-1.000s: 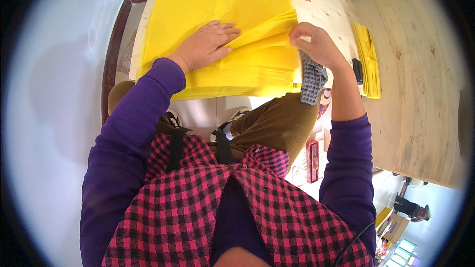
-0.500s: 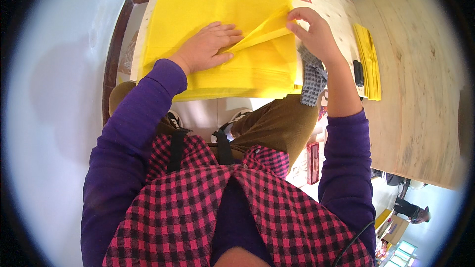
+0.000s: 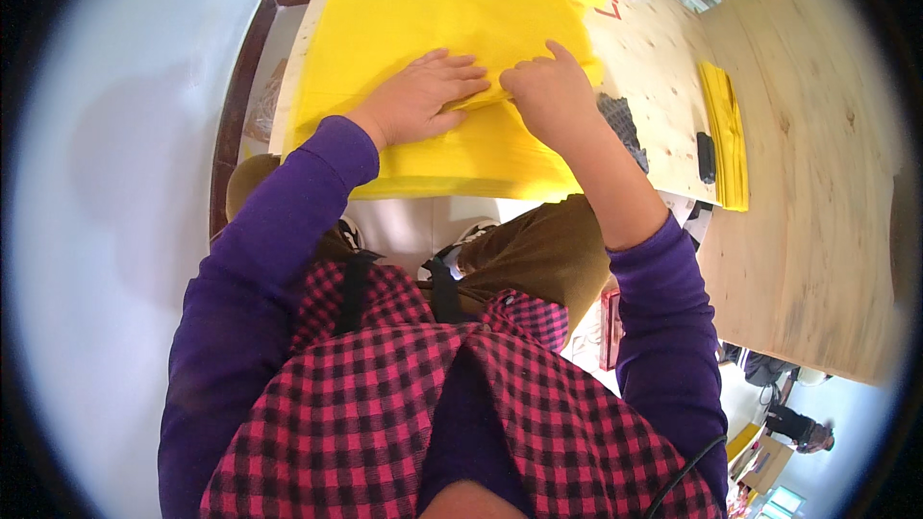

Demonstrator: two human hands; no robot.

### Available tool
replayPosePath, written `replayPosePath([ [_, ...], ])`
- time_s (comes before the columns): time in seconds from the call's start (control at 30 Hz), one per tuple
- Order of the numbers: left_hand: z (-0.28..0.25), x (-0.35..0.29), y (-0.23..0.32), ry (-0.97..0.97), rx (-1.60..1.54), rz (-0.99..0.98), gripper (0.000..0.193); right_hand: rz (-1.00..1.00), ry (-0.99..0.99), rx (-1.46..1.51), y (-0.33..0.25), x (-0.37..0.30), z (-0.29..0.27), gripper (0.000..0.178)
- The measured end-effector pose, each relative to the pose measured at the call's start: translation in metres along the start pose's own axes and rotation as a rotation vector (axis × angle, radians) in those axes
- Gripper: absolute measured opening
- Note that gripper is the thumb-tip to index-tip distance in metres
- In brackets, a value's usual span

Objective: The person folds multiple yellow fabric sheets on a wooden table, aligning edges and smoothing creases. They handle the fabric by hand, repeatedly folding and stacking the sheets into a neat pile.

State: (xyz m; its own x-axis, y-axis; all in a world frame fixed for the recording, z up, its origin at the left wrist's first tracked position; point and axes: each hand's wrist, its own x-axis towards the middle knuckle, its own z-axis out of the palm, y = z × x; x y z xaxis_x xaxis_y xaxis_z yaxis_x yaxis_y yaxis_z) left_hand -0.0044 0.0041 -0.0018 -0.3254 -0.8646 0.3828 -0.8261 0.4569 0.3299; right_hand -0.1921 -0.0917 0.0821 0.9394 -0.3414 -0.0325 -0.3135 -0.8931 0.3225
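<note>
A stack of yellow cloth sheets (image 3: 423,10) covers the near part of the wooden table, its front edges hanging close to my knees. My left hand (image 3: 423,96) lies flat on the top sheet, fingers stretched out and pointing right. Close to its fingertips, my right hand (image 3: 553,96) is closed at a raised fold of the yellow cloth, one finger sticking up. The exact grip is partly hidden behind the knuckles. Beside my right wrist lies a grey checked rag (image 3: 623,120), partly covered by my forearm.
Along the table's right side are a folded yellow bundle (image 3: 726,135) and a small black object (image 3: 706,157). A plywood panel (image 3: 798,173) stands at the right, a white wall (image 3: 125,183) at the left. Another person (image 3: 803,428) is far off at lower right.
My right hand has moved left with the lifted edge of the yellow cloth, bringing it near my left hand. My left hand stays flat on the stack.
</note>
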Motion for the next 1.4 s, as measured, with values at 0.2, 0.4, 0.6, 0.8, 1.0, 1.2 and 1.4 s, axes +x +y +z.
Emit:
replayPosePath([
  [0.2, -0.013, 0.003, 0.012, -0.072, 0.098, -0.024, 0.054, 0.088, 0.115, 0.145, -0.001, -0.01, 0.008, 0.008],
  [0.4, -0.04, -0.01, 0.028, -0.037, 0.225, -0.062, 0.058, 0.152, 0.097, 0.232, -0.001, -0.014, 0.014, 0.007],
  [0.6, -0.07, -0.058, 0.022, -0.043, 0.378, -0.216, 0.066, 0.206, 0.107, 0.302, 0.0, -0.017, 0.021, 0.012],
  [0.8, -0.085, -0.102, 0.0, 0.029, 0.421, -0.395, 0.069, 0.269, 0.157, 0.388, -0.006, -0.022, 0.027, 0.012],
  [1.0, -0.083, -0.117, -0.026, 0.247, 0.141, -0.477, 0.064, 0.318, 0.169, 0.429, -0.009, -0.025, 0.025, 0.014],
  [1.2, -0.081, -0.111, -0.044, 0.29, 0.018, -0.4, 0.065, 0.364, 0.199, 0.476, -0.009, -0.028, 0.029, 0.016],
  [1.4, -0.084, -0.102, -0.061, 0.134, 0.156, -0.205, 0.047, 0.377, 0.212, 0.518, -0.007, -0.032, 0.035, 0.021],
])
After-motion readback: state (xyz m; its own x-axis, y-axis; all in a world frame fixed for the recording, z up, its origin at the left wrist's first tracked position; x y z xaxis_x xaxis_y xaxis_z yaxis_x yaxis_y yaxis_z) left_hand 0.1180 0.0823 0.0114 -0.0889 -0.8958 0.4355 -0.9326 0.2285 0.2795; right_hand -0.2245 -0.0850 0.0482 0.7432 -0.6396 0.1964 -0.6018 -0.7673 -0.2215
